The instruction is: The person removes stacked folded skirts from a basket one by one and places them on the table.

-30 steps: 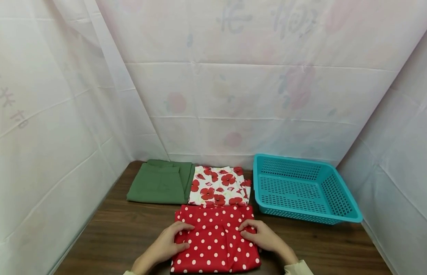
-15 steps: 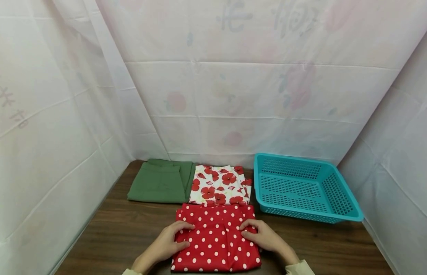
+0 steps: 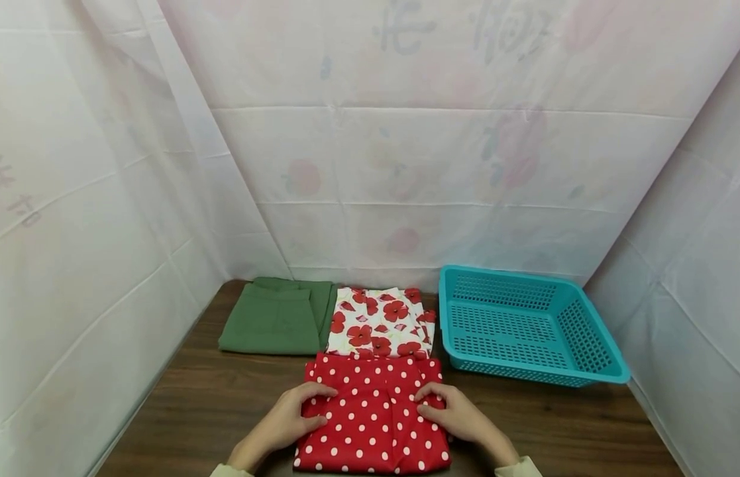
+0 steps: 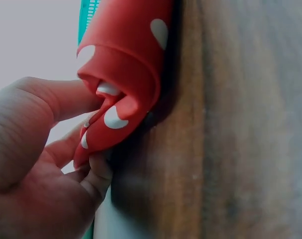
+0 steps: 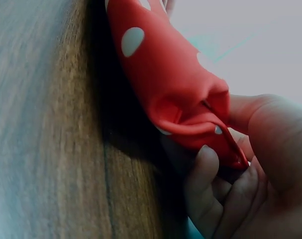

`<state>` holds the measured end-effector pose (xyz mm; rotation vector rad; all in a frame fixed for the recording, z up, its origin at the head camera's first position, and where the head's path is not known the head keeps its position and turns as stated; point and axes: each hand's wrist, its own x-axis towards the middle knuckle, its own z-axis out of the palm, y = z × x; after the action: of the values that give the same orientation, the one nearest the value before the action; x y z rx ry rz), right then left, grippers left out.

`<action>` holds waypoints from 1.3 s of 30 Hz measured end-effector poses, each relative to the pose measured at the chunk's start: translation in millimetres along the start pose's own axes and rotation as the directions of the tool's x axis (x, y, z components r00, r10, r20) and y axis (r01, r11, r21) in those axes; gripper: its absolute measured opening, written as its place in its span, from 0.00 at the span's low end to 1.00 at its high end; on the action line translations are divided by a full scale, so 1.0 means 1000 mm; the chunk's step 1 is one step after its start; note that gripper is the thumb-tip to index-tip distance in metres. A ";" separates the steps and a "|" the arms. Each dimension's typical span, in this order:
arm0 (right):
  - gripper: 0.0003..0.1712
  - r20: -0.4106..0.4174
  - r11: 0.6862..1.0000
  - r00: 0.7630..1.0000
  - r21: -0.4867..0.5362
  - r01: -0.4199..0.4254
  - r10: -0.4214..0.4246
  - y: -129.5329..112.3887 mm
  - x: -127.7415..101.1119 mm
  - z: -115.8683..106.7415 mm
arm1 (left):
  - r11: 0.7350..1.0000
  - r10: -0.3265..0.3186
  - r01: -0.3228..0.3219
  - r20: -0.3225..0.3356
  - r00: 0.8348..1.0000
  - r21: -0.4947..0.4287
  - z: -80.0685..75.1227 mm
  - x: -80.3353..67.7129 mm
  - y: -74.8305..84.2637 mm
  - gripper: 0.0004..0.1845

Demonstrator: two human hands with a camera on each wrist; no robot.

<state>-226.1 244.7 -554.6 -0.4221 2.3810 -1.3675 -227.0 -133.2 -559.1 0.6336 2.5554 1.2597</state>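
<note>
A folded red cloth with white polka dots [image 3: 370, 417] lies on the wooden table at the front centre. My left hand [image 3: 289, 417] holds its left side, and my right hand [image 3: 456, 414] holds the right side. In the left wrist view, the thumb [image 4: 71, 99] lies on top of the rolled layers while other fingers curl at the lower edge. The right wrist view has a matching grip, with a fingertip [image 5: 208, 157] tucked against the cloth's underside. How far the fingers reach beneath is hidden.
Behind the red cloth lies a folded white cloth with red flowers [image 3: 381, 324], its front edge close against it. A folded green cloth [image 3: 277, 318] sits at the back left. A turquoise plastic basket [image 3: 596, 331] stands at the back right. White hanging sheets [image 3: 429, 165] enclose the table [image 3: 191, 411].
</note>
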 end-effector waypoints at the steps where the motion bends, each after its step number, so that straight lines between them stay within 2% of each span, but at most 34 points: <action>1: 0.12 -0.001 1.000 1.000 0.002 -0.003 0.003 0.000 0.000 0.000 | 1.000 0.007 -0.007 -0.005 1.000 0.014 -0.001 0.000 0.000 0.21; 8: 0.14 -0.004 1.000 1.000 -0.013 -0.018 0.018 -0.001 0.000 0.000 | 0.994 0.009 -0.005 -0.039 0.999 0.105 -0.003 0.000 0.000 0.22; 16: 0.16 -0.012 1.000 1.000 -0.022 0.000 0.000 -0.003 -0.003 -0.002 | 0.994 -0.015 0.020 -0.052 0.999 0.104 0.000 -0.006 0.001 0.22; 22: 0.17 -0.012 1.000 1.000 -0.001 -0.012 0.012 -0.005 -0.006 -0.004 | 0.995 -0.049 0.056 -0.088 0.995 0.084 0.004 -0.006 0.006 0.22; 27: 0.18 -0.097 0.998 0.995 -0.035 -0.043 0.039 -0.007 -0.007 -0.004 | 0.995 -0.085 0.090 -0.105 0.991 0.046 0.008 -0.006 0.010 0.23; 31: 0.19 -0.160 0.993 0.985 -0.084 -0.077 0.063 -0.010 -0.009 0.000 | 0.993 -0.110 0.114 -0.094 0.989 0.039 0.008 -0.009 0.010 0.25; 39: 0.25 -0.271 0.980 0.955 -0.120 -0.156 0.119 -0.025 -0.019 0.003 | 0.985 -0.099 0.112 -0.100 0.990 0.131 0.002 -0.014 0.016 0.31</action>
<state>-206.2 238.2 -531.7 -0.1100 2.6754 -1.2651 -209.6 -129.3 -547.1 0.4680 2.7303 1.1124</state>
